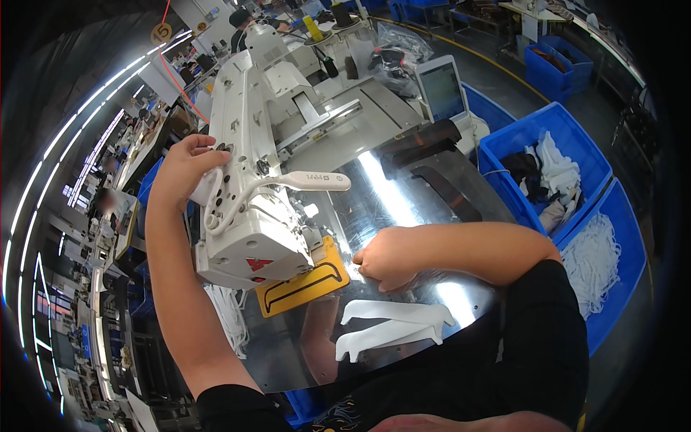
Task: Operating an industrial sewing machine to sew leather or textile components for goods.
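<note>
A white industrial sewing machine [248,216] stands before me, with a pale curved lever arm [313,181] on its head. Up at the machine's left side, my left hand [191,164] has its fingers bent round by the small dark knobs; what they grip is too small to make out. Below the head lies a yellow template plate [306,284] with a dark curved slot. My right hand [389,259] is closed low over the metal table, just right of the plate; its fingertips are partly hidden. Nearer me rest several white shaped fabric pieces [392,324], partly overlapping.
Blue bins at the right hold white and dark fabric pieces [558,169] and white strips [592,259]. Dark brown strips [446,191] lie on the table's far right, near a small screen [440,88]. White strands [229,317] hang left of the machine. Thread cones [312,27] stand behind.
</note>
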`<action>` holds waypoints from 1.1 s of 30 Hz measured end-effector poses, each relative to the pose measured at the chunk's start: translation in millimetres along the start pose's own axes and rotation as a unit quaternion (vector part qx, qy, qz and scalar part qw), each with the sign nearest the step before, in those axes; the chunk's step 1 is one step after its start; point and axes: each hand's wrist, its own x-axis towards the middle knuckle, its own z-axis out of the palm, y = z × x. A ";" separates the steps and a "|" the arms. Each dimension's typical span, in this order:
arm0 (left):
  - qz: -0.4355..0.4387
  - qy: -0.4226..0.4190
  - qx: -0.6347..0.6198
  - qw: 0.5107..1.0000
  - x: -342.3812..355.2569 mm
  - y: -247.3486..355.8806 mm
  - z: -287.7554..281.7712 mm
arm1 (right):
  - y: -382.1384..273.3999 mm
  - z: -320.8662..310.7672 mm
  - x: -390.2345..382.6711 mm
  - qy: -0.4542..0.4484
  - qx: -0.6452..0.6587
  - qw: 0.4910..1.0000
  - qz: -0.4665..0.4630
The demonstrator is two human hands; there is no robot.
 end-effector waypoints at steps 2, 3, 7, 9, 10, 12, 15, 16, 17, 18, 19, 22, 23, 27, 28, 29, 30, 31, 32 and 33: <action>0.000 -0.001 -0.002 1.000 -1.5 2.3 1.4 | -4.3 -6.3 -5.4 -0.024 0.001 0.999 0.024; -0.001 -0.001 -0.003 1.000 -2.5 3.6 1.8 | -5.8 -9.1 -7.7 -0.048 0.002 0.998 0.048; 0.000 -0.007 -0.013 1.000 -2.2 2.0 -0.4 | -7.7 -12.8 -13.3 -0.047 0.004 0.998 0.047; 0.001 -0.012 -0.012 1.000 -1.9 1.8 -1.4 | -10.2 -16.5 -16.6 -0.066 0.016 0.995 0.075; 0.002 -0.016 -0.012 1.000 -2.2 2.1 -1.8 | -9.8 -18.4 -18.8 -0.066 0.016 0.995 0.075; 0.001 -0.009 -0.017 1.000 -2.6 3.3 -0.7 | -7.7 -21.1 -23.7 -0.046 0.032 0.997 0.060; -0.002 -0.002 -0.020 1.000 -3.4 5.2 0.1 | -7.2 -18.0 -24.9 -0.023 0.012 0.998 0.059; -0.004 -0.002 -0.020 1.000 -3.1 5.7 0.4 | -8.1 -19.9 -26.4 -0.022 0.013 0.998 0.060; -0.004 -0.002 -0.020 1.000 -3.0 5.1 0.3 | -10.2 -23.5 -28.6 -0.032 0.007 0.998 0.061; -0.003 -0.002 -0.018 1.000 -2.6 4.1 0.1 | -11.3 -25.3 -29.8 -0.041 0.001 0.997 0.063; -0.001 -0.001 -0.016 1.000 -2.1 3.6 0.2 | -10.9 -24.1 -29.8 -0.041 0.001 0.997 0.063; 0.002 0.000 -0.029 1.000 -2.0 3.6 1.1 | -10.2 -21.5 -30.2 -0.056 -0.018 0.996 0.068; 0.002 0.000 -0.029 1.000 0.0 -0.1 -1.0 | -11.2 -23.7 -31.3 -0.059 -0.012 0.995 0.074; 0.021 0.023 -0.031 0.999 6.7 -12.7 -6.2 | -9.2 -23.3 -32.8 -0.051 -0.005 0.996 0.074; 0.021 0.024 -0.034 0.999 6.4 -13.1 -6.0 | -9.4 -23.1 -32.5 -0.050 -0.004 0.996 0.074; 0.021 0.024 -0.034 0.999 5.9 -12.6 -5.5 | -10.0 -23.1 -32.7 -0.056 -0.004 0.995 0.077; 0.025 0.024 -0.036 0.999 4.9 -11.8 -4.8 | -10.7 -22.9 -32.9 -0.063 -0.004 0.995 0.080; 0.028 0.023 -0.038 0.999 3.5 -11.0 -4.0 | -11.9 -23.1 -33.8 -0.063 -0.003 0.995 0.080; 0.027 0.023 -0.038 0.999 2.6 -9.9 -3.5 | -12.7 -24.3 -34.6 -0.064 -0.007 0.995 0.080; 0.020 0.023 -0.043 0.999 1.5 -8.5 -2.8 | -13.4 -24.8 -35.4 -0.064 -0.010 0.995 0.079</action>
